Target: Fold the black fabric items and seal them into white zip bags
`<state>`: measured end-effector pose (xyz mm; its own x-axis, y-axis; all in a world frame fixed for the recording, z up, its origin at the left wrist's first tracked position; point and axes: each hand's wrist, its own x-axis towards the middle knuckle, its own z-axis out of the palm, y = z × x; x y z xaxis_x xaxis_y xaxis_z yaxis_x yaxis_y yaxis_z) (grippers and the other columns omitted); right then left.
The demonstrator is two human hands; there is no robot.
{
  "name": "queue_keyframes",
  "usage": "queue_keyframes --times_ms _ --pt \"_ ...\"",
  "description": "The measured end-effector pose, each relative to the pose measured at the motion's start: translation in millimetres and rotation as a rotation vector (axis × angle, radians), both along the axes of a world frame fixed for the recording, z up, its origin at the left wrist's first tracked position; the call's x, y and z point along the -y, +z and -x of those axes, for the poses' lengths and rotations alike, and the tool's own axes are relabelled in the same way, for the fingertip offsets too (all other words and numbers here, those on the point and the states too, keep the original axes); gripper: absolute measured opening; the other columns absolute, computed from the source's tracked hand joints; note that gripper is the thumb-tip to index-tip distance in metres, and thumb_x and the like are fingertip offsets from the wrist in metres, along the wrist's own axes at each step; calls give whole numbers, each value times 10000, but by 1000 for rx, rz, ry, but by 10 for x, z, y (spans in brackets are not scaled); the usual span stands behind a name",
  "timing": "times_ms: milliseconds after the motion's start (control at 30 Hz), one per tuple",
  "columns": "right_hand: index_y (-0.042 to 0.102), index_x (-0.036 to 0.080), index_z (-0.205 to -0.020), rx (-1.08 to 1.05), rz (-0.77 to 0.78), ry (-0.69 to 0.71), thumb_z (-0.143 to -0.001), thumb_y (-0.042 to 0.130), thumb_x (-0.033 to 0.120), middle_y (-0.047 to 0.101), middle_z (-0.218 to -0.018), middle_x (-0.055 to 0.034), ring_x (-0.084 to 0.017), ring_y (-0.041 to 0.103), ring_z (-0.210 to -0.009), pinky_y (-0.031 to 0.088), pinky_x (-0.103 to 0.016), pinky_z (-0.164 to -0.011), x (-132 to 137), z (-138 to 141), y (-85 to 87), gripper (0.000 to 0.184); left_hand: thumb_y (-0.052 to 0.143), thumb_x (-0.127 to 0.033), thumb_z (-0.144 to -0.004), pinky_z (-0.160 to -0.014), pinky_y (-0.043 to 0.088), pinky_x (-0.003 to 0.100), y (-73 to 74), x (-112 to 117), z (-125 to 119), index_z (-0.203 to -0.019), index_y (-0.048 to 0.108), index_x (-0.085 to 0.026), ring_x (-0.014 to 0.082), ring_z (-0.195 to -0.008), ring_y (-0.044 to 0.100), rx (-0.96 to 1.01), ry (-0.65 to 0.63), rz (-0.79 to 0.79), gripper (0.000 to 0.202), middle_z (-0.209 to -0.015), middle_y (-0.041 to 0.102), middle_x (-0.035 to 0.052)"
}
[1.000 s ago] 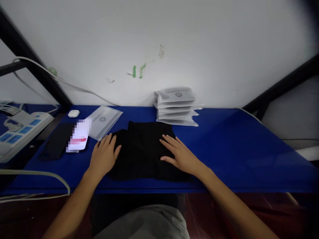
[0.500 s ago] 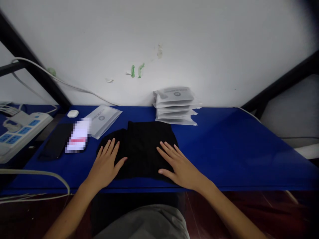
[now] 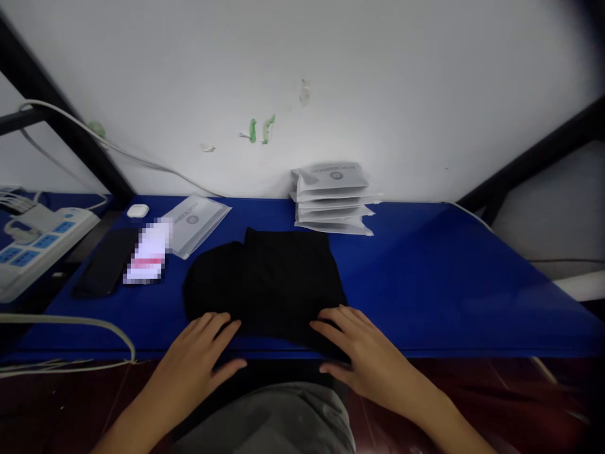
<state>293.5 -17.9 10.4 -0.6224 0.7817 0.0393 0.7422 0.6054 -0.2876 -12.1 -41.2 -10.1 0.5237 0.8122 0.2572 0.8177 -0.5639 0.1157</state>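
Note:
A folded black cloth item [image 3: 278, 277] lies flat at the front of the blue tabletop; its exact kind does not show. It has a rounded part on the left and a squarer part on the right. My left hand [image 3: 198, 353] is at its near left edge, fingertips on the fabric and thumb apart. At the near right edge, my right hand [image 3: 359, 353] rests its fingers on the cloth, with the thumb spread below. Both hands are open and grip nothing.
Behind the cloth stands a stack of frosted zip bags [image 3: 333, 195]. Another frosted bag [image 3: 196, 224] lies left, near a lit phone [image 3: 149, 252], a dark phone [image 3: 106, 261] and a white earbud case [image 3: 138, 210]. A power strip [image 3: 45, 249] with cables is at far left.
Both hands have slid toward me, from the middle of the black cloth to its near edge. The cloth stays in about the same place.

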Motion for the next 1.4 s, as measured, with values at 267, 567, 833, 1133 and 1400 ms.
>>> queue_keyframes --times_ms 267,567,833,1133,1400 --pt "615 216 -987 -21 74 -11 -669 466 -27 641 -1027 -44 -215 607 -966 505 -432 -888 165 -18 104 427 367 -86 -898 -756 551 354 -23 163 56 -1019 644 -208 197 -839 643 1 -73 7 327 -929 678 49" --pt "645 243 -993 -178 219 -90 -844 470 132 696 -942 -24 -169 654 -870 527 -315 -774 72 -164 316 255 446 -205 -930 -732 546 290 261 84 71 -1022 604 -227 153 -805 664 280 -26 24 185 -883 702 9" --pt "662 241 -826 -256 271 -254 -857 553 374 708 -814 4 -169 657 -729 518 -278 -636 -380 -217 428 175 482 -389 -921 -772 549 305 401 -265 58 -1076 634 -264 173 -869 679 279 190 88 251 -994 712 7" --pt "553 188 -1250 -7 -325 -128 -916 487 314 581 -1300 -123 -282 546 -1188 420 -536 -1014 -332 37 28 363 482 -142 -903 -901 496 368 130 -289 -214 -1121 613 -148 217 -1016 616 144 88 -273 255 -1091 668 96" --pt "517 165 -1308 93 -157 -41 -901 532 349 551 -1336 -129 -280 512 -1230 386 -558 -1049 -170 35 -56 447 450 -361 -937 -932 489 425 -47 -213 -177 -1330 470 -181 260 -1201 528 -5 21 11 432 -1344 543 118"
